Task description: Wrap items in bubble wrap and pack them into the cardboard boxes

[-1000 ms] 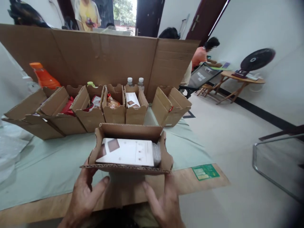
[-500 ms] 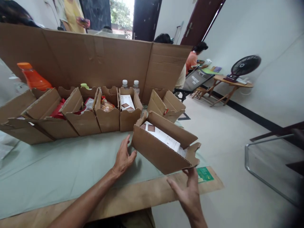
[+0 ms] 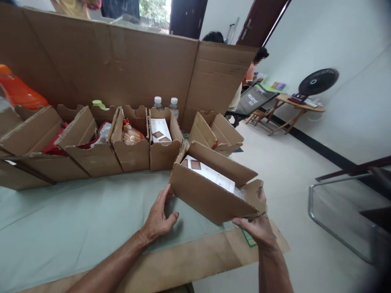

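Note:
An open-topped cardboard box [image 3: 207, 191] stands slantwise at the table's right end, with white cartons [image 3: 214, 177] and some clear plastic inside. My right hand [image 3: 259, 228] grips its near right end, thumb on the front and fingers around the end wall. By the box's left corner is my left hand [image 3: 159, 219], open, fingertips at the cardboard and thumb held apart. Behind, a row of similar boxes holds goods: a box with a white carton [image 3: 161, 130], one with a bag of sausage-like sticks [image 3: 132, 134], and others with red packages [image 3: 56, 142].
A tall cardboard screen [image 3: 146, 65] rises behind the row. Two clear bottles [image 3: 174, 108] and an orange bottle [image 3: 23, 91] stand before it. Another box [image 3: 214, 130] sits right, behind the slanted one. A metal frame [image 3: 311, 219] and a fan [image 3: 317, 81] are farther right.
My right hand has moved up and right, closing around the box's right end. My left fingertips have come to its left corner. The view has shifted slightly.

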A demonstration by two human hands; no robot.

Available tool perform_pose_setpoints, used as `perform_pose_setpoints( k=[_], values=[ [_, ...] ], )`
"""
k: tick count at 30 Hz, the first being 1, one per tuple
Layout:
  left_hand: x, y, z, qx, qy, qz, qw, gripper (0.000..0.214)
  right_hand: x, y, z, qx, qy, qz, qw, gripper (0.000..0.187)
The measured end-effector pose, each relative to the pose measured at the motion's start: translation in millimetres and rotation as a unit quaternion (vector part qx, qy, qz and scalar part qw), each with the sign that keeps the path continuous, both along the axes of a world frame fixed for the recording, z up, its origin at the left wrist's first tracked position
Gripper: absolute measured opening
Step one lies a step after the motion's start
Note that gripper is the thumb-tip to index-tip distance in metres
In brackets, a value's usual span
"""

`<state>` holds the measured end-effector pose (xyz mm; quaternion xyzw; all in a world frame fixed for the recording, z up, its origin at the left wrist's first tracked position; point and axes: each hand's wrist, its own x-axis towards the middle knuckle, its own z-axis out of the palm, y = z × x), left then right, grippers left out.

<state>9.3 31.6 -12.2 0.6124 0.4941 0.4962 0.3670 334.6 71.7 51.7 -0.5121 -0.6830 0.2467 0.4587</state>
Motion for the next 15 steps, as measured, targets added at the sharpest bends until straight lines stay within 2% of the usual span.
perform_pose_setpoints(
  k=[4, 8, 11, 15],
  values=[
    [-3.9, 1.6, -1.1, -0.015, 0.022, -0.041, 0.999, 0.092, -33.6, -12.0, 4.2, 0.006, 0.039, -0.094, 0.995, 0.137],
    [-4.3, 3.2, -3.5, -0.020, 0.050, -0.047, 0.997, 0.087, -78.7, -28.0, -1.9, 0.082, 0.054, -0.180, 0.979, 0.130],
    [-4.3, 3.6, -6.6, -0.007, 0.057, -0.046, 0.997, 0.082, -103.6, -34.4, -5.5, 0.124, 0.033, -0.217, 0.968, 0.121],
    [-3.7, 3.7, -7.4, 0.006, 0.057, -0.046, 0.997, 0.076, -122.4, -24.4, -4.4, 0.125, -0.006, -0.225, 0.966, 0.122]
  ],
)
